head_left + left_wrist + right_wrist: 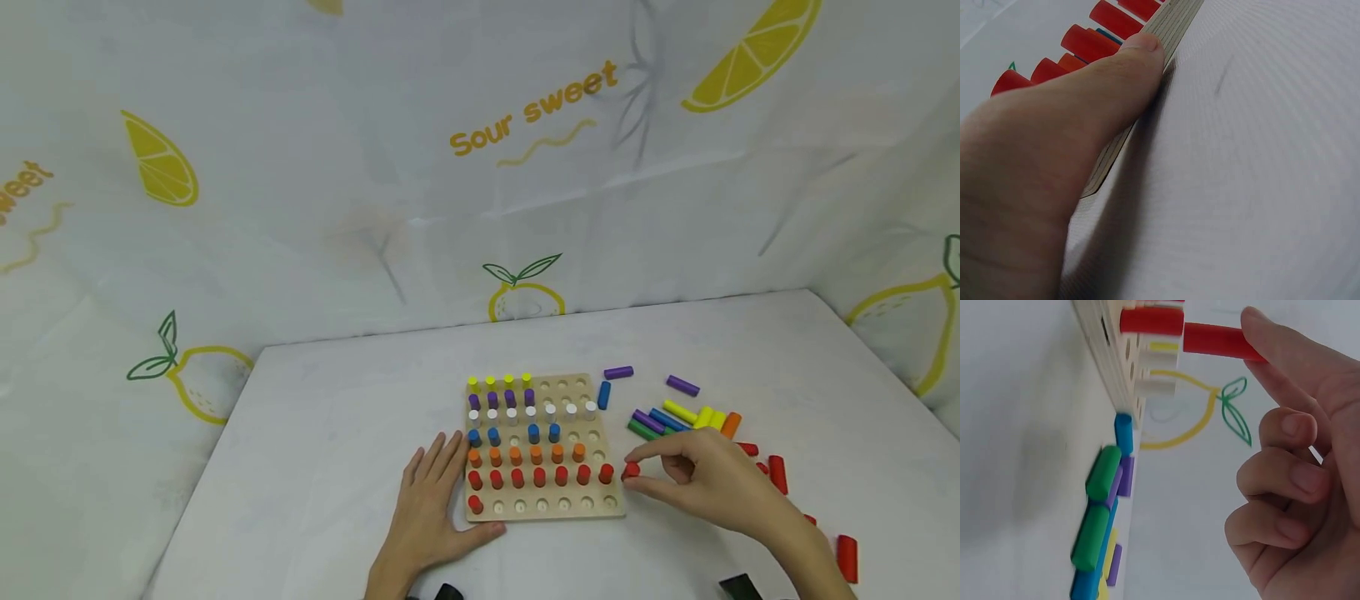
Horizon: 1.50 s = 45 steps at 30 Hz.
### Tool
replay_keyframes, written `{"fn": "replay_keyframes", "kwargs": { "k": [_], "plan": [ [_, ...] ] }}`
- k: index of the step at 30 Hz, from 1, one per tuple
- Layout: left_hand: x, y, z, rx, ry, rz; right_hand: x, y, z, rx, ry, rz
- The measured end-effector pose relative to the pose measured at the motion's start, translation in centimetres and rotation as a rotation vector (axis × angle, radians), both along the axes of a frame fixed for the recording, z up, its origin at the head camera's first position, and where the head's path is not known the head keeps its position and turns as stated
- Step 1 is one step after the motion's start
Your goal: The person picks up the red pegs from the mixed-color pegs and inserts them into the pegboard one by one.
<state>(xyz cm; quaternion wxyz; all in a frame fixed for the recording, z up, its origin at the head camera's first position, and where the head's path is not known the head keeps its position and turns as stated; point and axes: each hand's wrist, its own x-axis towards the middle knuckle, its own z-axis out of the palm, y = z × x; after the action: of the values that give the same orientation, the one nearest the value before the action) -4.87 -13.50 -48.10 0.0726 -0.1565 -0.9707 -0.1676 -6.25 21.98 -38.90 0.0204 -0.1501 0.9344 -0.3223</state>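
A wooden pegboard [551, 515] lies on the table with rows of upright coloured pegs. My left hand [427, 508] rests against its left edge, fingers straight; in the left wrist view the thumb [1129, 75] presses the front edge. My right hand [712, 483] pinches a red peg [1219, 340] between thumb and index finger, just right of the board and above the table. Red pegs fill the second row from the front, and a single red peg [475, 504] stands at the left end of the front row. The other front-row holes show bare.
Loose pegs lie right of the board: a blue peg [603, 395], purple pegs [682, 386], green pegs [1091, 537], yellow pegs [680, 412] and an orange peg [731, 425]. Several red pegs [777, 473] lie beyond my right hand. A lemon-print cloth [375, 208] hangs behind.
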Motion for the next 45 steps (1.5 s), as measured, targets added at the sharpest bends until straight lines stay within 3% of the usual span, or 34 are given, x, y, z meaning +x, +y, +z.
{"fn": "replay_keyframes", "kwargs": {
  "k": [4,13,29,37,45],
  "plan": [
    [-0.1,0.0,0.0,-0.002,-0.016,0.003,0.1,-1.6,0.1,-0.054,-0.009,0.015],
    [0.0,0.1,0.1,0.002,-0.037,0.013,-0.3,-5.1,0.1,-0.147,-0.078,0.153],
    [0.0,-0.1,0.0,-0.009,0.011,-0.010,-0.3,-10.6,-1.2,-0.234,-0.129,0.293],
    [0.0,-0.2,0.2,0.023,0.008,-0.020,-0.4,-12.3,-2.0,-0.240,-0.128,0.328],
    [0.0,-0.1,0.2,-0.010,0.011,-0.016,-0.4,-13.2,-2.1,-0.195,-0.142,0.311]
  ]
}}
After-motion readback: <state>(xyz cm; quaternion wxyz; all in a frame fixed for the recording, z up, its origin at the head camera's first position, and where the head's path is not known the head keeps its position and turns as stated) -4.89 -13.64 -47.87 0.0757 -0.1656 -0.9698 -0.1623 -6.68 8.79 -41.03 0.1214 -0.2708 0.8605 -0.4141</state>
